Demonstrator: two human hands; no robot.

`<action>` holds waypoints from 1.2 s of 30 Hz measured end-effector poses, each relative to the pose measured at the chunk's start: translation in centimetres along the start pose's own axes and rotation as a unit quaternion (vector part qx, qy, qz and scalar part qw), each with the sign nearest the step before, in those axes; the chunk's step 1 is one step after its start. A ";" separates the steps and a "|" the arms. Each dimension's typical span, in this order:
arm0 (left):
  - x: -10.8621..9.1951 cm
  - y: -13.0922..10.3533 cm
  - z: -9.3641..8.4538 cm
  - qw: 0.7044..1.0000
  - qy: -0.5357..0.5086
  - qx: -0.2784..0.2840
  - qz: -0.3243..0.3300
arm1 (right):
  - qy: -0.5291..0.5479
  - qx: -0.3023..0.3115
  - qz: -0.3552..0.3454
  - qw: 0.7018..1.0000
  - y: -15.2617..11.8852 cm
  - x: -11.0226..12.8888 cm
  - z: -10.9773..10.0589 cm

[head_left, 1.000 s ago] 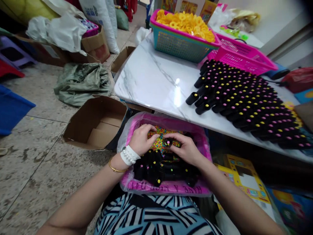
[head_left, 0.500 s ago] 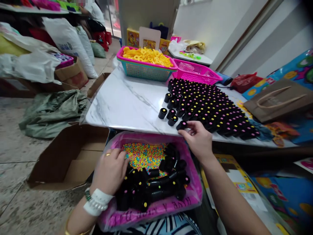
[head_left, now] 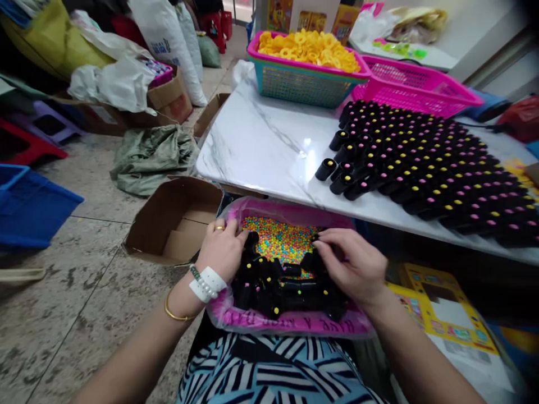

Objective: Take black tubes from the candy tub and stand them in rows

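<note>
A pink, plastic-lined tub (head_left: 290, 210) lies before my lap. Small multicoloured beads (head_left: 278, 238) fill its far side, and a heap of small black cylinders (head_left: 290, 294) its near side. Several cylinders show a yellow or pink dot on the end. Inside the tub's left edge, my left hand (head_left: 223, 249) has its fingers closed by a black cylinder (head_left: 252, 241). My right hand (head_left: 353, 261) is at the right of the beads, thumb and fingers pinched on a dark cylinder, mostly hidden. Dotted black cylinders (head_left: 421, 163) stand upright in rows on the white table (head_left: 261, 146).
At the table's back stand a pink-and-teal basket (head_left: 295, 84) of yellow rings and a pink basket (head_left: 421, 90). An open cardboard box (head_left: 168, 224) sits left of the tub. A blue bin (head_left: 37, 207) is farther left, with yellow printed boxes (head_left: 446, 303) at lower right.
My right hand has let go of a black cylinder at the table's edge and come down into the tub. The view has tilted down and turned left.
</note>
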State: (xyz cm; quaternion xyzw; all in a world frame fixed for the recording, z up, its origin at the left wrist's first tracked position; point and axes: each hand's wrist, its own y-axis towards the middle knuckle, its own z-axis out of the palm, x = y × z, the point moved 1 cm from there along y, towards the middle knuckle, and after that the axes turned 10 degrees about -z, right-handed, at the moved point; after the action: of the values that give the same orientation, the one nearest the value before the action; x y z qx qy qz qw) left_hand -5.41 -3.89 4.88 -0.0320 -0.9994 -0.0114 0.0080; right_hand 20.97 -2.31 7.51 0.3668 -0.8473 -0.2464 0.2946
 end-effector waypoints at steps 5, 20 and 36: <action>-1.2 0.6 1.2 0.994 -0.081 -0.030 0.060 | -0.005 0.231 -0.031 0.972 2.6 1.6 6.3; 0.1 -0.1 2.7 0.964 -0.253 -0.012 0.085 | 0.151 0.423 0.105 0.887 2.9 0.8 10.2; -0.6 -0.3 2.5 0.987 -0.141 -0.047 0.057 | 0.038 0.356 -0.010 0.934 2.0 -0.6 8.3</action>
State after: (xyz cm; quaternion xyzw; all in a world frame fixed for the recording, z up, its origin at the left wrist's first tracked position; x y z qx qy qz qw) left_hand -4.88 -4.12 2.36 -0.0908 -0.9854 -0.0531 -0.1341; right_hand 14.68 1.00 2.68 0.4655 -0.8638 0.0820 0.1743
